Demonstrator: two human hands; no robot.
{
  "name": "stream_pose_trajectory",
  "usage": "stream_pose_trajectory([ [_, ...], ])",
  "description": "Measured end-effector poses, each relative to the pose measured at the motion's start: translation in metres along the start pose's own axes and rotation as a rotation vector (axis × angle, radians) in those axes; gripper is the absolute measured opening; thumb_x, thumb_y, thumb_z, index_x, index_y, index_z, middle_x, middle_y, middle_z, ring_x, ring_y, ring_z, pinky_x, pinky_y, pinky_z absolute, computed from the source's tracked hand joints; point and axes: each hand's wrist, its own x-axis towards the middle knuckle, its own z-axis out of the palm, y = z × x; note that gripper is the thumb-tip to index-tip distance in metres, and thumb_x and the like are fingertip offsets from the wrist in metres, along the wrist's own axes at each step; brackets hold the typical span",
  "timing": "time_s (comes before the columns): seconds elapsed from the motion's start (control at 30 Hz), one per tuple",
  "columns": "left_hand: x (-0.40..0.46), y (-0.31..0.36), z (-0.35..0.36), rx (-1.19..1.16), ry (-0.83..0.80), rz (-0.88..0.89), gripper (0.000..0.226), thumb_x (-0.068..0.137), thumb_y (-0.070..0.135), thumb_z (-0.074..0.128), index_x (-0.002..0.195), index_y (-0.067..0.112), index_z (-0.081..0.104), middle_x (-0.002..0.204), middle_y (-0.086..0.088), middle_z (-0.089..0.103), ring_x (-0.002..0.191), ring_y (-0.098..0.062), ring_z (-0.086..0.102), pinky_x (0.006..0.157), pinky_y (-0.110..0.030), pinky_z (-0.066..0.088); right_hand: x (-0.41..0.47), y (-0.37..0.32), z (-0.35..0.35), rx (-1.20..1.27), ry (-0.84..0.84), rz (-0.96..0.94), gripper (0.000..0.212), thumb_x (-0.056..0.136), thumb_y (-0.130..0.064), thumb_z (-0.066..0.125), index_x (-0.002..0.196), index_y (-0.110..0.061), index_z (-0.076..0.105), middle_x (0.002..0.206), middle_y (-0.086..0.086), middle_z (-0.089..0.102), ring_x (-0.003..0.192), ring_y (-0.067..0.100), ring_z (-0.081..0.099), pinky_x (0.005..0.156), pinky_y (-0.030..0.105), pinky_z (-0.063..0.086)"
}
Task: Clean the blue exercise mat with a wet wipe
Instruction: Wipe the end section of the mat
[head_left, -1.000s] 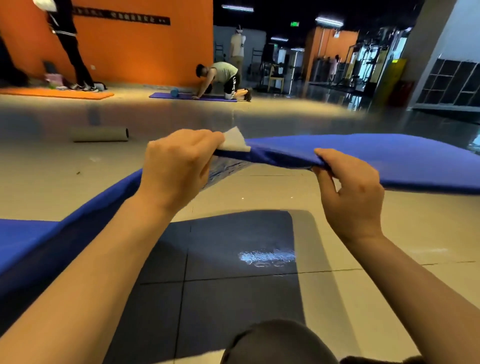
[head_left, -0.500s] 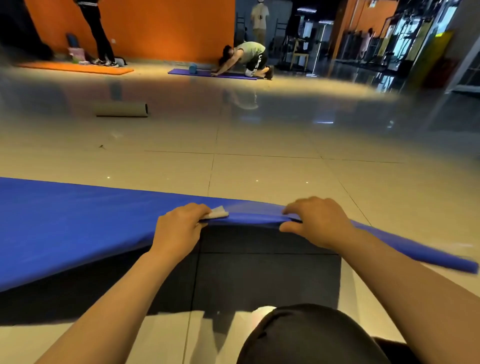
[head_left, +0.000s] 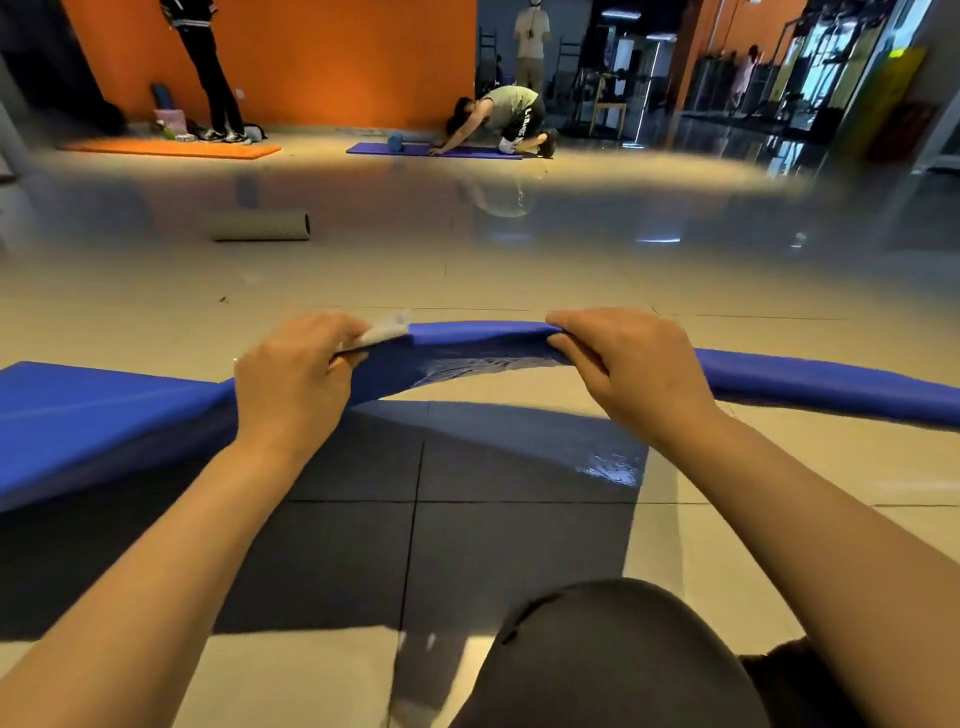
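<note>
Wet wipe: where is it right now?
Head view, left of centre: the wet wipe is pinched by the left hand against the lifted edge of the blue mat, opposite the right hand.

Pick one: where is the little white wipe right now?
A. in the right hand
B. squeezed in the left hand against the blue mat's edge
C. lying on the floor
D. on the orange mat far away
B: the wet wipe pokes out from the left hand, which pinches it against the lifted edge of the blue mat, while the right hand grips only the mat.
</note>
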Motion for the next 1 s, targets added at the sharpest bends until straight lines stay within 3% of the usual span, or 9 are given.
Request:
stream_pose_trajectory([
  [0.07, -0.022, 0.004, 0.020, -0.038, -0.075, -0.011, 0.018, 0.080, 0.008, 0.068, 0.096, 0.012, 0.073, 0.090, -0.009, 0.071, 0.076, -0.036, 0.066, 0.052, -0.040, 0.049, -0.014, 0.012, 0.007, 0.062, -0.214, 0.100, 0.031, 0.101, -0.030, 0.049, 0.121, -0.016, 0.068, 0.110, 0.007, 0.072, 0.098, 0.032, 0.065, 0.078, 0.044, 0.053],
  [0.17, -0.061, 0.007, 0.062, -0.065, -0.237, -0.027, 0.022, 0.072, 0.004, 0.080, 0.091, 0.013, 0.072, 0.084, -0.006, 0.070, 0.070, -0.033, 0.067, 0.048, -0.028, 0.038, -0.032, 0.034, 0.028, -0.010, -0.536, 0.217, 0.036, 0.102, -0.036, 0.047, 0.135, -0.026, 0.058, 0.132, -0.002, 0.063, 0.120, 0.024, 0.056, 0.095, 0.039, 0.046],
  [0.33, -0.125, 0.011, 0.118, -0.118, -0.536, -0.101, 0.034, 0.067, 0.009, 0.088, 0.092, 0.023, 0.070, 0.084, 0.003, 0.065, 0.073, -0.028, 0.066, 0.050, -0.024, 0.032, -0.063, 0.054, 0.082, -0.139, -0.963, 0.156, 0.025, 0.102, -0.029, 0.048, 0.120, -0.024, 0.065, 0.114, 0.003, 0.068, 0.103, 0.026, 0.058, 0.080, 0.034, 0.046],
  [0.4, -0.141, 0.016, 0.131, -0.127, -0.608, -0.094, 0.035, 0.067, 0.013, 0.089, 0.093, 0.026, 0.069, 0.085, 0.007, 0.065, 0.073, -0.023, 0.066, 0.048, -0.022, 0.034, -0.079, 0.063, 0.094, -0.122, -1.034, 0.196, 0.023, 0.101, -0.028, 0.050, 0.115, -0.024, 0.068, 0.108, 0.003, 0.069, 0.096, 0.025, 0.059, 0.078, 0.034, 0.048],
  [0.57, -0.140, 0.019, 0.154, -0.142, -0.632, -0.130, 0.025, 0.077, 0.015, 0.083, 0.097, 0.026, 0.071, 0.090, 0.007, 0.067, 0.081, -0.022, 0.066, 0.051, -0.018, 0.020, -0.090, 0.082, 0.114, -0.053, -1.040, 0.266, 0.022, 0.100, -0.030, 0.052, 0.110, -0.022, 0.071, 0.103, 0.000, 0.070, 0.090, 0.021, 0.060, 0.078, 0.035, 0.051],
  [0.67, -0.139, 0.022, 0.152, -0.158, -0.597, -0.166, 0.029, 0.071, 0.007, 0.087, 0.093, 0.019, 0.072, 0.087, 0.003, 0.067, 0.075, -0.023, 0.066, 0.050, -0.018, 0.029, -0.082, 0.085, 0.113, -0.066, -1.020, 0.240, 0.023, 0.100, -0.030, 0.052, 0.113, -0.023, 0.070, 0.107, 0.000, 0.071, 0.093, 0.021, 0.061, 0.081, 0.035, 0.051],
  [0.83, -0.104, 0.025, 0.135, -0.116, -0.312, -0.113, 0.020, 0.075, 0.003, 0.068, 0.093, 0.009, 0.073, 0.087, -0.006, 0.068, 0.067, -0.027, 0.065, 0.056, -0.010, 0.023, -0.045, 0.084, 0.082, -0.085, -0.750, 0.254, 0.024, 0.098, -0.034, 0.057, 0.117, -0.028, 0.071, 0.110, -0.002, 0.073, 0.102, 0.024, 0.063, 0.083, 0.037, 0.051],
  [0.93, -0.081, 0.029, 0.131, -0.107, -0.213, -0.098, 0.020, 0.077, 0.004, 0.067, 0.096, 0.008, 0.074, 0.090, -0.009, 0.069, 0.068, -0.029, 0.063, 0.050, -0.018, 0.024, -0.031, 0.090, 0.068, -0.039, -0.568, 0.334, 0.024, 0.095, -0.032, 0.061, 0.115, -0.026, 0.073, 0.107, -0.001, 0.074, 0.100, 0.025, 0.064, 0.081, 0.036, 0.048],
  [1.0, -0.087, 0.041, 0.141, -0.121, -0.262, -0.025, 0.018, 0.077, 0.004, 0.066, 0.093, 0.008, 0.073, 0.091, -0.009, 0.069, 0.070, -0.030, 0.065, 0.054, -0.023, 0.033, -0.041, 0.098, 0.069, -0.059, -0.656, 0.386, 0.022, 0.094, -0.030, 0.063, 0.114, -0.025, 0.074, 0.106, -0.001, 0.074, 0.100, 0.024, 0.063, 0.076, 0.033, 0.045],
])
